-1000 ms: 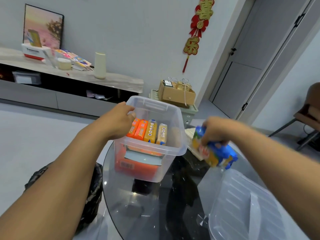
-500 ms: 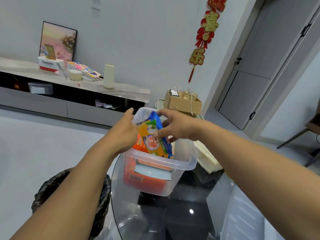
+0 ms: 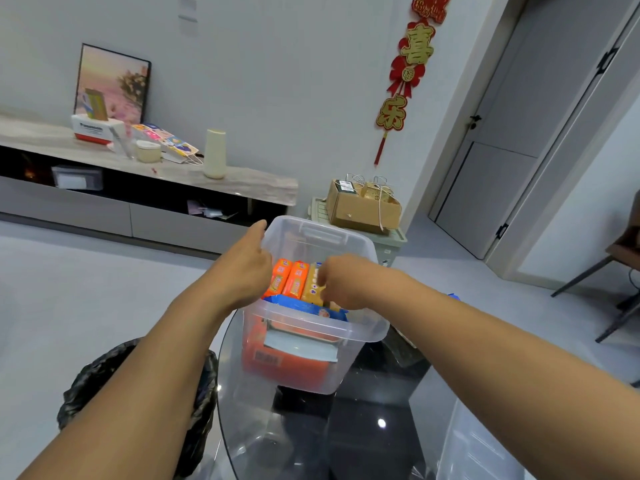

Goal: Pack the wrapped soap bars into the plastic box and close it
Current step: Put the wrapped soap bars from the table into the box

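A clear plastic box (image 3: 349, 330) stands open on the glass table. Inside it, two orange wrapped soap bars (image 3: 288, 279) stand upright beside a yellow one (image 3: 312, 289). A blue and yellow soap pack (image 3: 304, 306) lies along the near wall, just under the rim. My right hand (image 3: 341, 282) reaches into the box from the right, its fingers curled down on that blue pack. My left hand (image 3: 247, 268) grips the box's left wall, thumb outside along the rim. Orange packaging shows through the box's front wall.
The box's clear lid (image 3: 485, 448) lies on the table at the bottom right. A black rubbish bag (image 3: 100, 375) sits on the floor to the left of the table. A cardboard box (image 3: 363, 207) is behind, and a chair (image 3: 623, 258) stands at the far right.
My right hand carried the blue and yellow pack from the table's right side over the box and has lowered it inside, against the near wall. My left hand stayed on the box's left wall.
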Tool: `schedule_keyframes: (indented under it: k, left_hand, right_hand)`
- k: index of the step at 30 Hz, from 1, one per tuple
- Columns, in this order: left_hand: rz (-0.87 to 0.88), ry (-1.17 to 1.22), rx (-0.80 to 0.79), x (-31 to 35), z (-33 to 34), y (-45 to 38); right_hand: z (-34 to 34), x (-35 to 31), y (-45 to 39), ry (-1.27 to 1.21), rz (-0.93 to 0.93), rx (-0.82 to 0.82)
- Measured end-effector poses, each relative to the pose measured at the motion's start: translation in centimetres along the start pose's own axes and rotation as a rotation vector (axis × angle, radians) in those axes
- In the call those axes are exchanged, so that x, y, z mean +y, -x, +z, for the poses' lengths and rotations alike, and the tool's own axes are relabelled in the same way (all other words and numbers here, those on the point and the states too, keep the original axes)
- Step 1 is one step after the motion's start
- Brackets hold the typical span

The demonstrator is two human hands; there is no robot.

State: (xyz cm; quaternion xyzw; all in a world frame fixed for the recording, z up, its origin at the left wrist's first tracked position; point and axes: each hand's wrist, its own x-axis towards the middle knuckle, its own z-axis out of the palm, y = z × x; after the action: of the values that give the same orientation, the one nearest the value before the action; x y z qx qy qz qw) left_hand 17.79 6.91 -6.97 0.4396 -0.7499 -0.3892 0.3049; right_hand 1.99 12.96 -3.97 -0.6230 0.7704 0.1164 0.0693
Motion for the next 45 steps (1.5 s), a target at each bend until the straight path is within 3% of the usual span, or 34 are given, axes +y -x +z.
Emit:
schedule_keyframes:
  k: [2, 5, 12, 15, 17, 19, 20, 22, 25, 30, 35, 38, 41, 45]
  left_hand:
    - [0.001, 0.000, -0.007, 0.1, 0.1, 0.1]
    - [0.000, -0.007, -0.009, 0.1, 0.2, 0.1]
    - [0.029, -0.112, -0.018, 1.0, 0.5, 0.4]
    - [0.016, -0.241, -0.022, 1.3, 0.6, 0.2]
    - [0.031, -0.330, -0.057, 1.4, 0.7, 0.0]
    - [0.067, -0.455, -0.124, 1.4, 0.7, -0.2]
    - [0.080, -0.527, -0.156, 1.5, 0.7, -0.3]
    - [0.065, -0.555, -0.187, 1.4, 0.6, -0.6]
    - [0.045, -0.429, -0.161, 1.4, 0.7, -1.0]
    - [-0.027, -0.128, -0.007, 0.8, 0.5, -1.8]
    - [-0.086, -0.034, 0.011, 0.8, 0.6, -1.7]
    - [-0.092, -0.020, 0.014, 1.0, 0.7, -1.6]
    - [-0.097, -0.016, 0.005, 1.0, 0.6, -1.4]
    - [-0.069, -0.026, -0.014, 0.9, 0.3, -1.2]
  right_hand:
    - [-0.1, -1.1, 0.6, 0.135, 0.068, -0.094]
    - [0.5, -3.5, 0.3, 0.020, 0.113, -0.264]
    - [0.0, -1.0, 1.6, -0.233, 0.098, -0.168]
    - [-1.2, 1.1, 1.2, -0.616, 0.089, 0.031]
    - [-2.5, 3.9, 1.4, -0.790, 0.129, 0.268]
    - [-2.8, 8.6, 1.2, -0.618, 0.260, 0.486]
    - [-2.3, 11.2, 1.2, -0.469, 0.350, 0.494]
    - [-0.1, 15.8, 1.5, -0.261, 0.542, 0.289]
    - [4.4, 20.3, 1.9, -0.158, 0.720, 0.004]
    - [9.4, 22.5, 1.4, -0.379, 0.754, 0.024]
    - [3.2, 21.6, 1.5, -0.147, 0.636, 0.344]
    - [-3.7, 17.8, 2.4, -0.309, 0.426, 0.568]
    - [-7.6, 12.3, 2.8, -0.525, 0.078, 0.507]
    - [-6.8, 5.7, -0.7, -0.297, -0.144, 0.339]
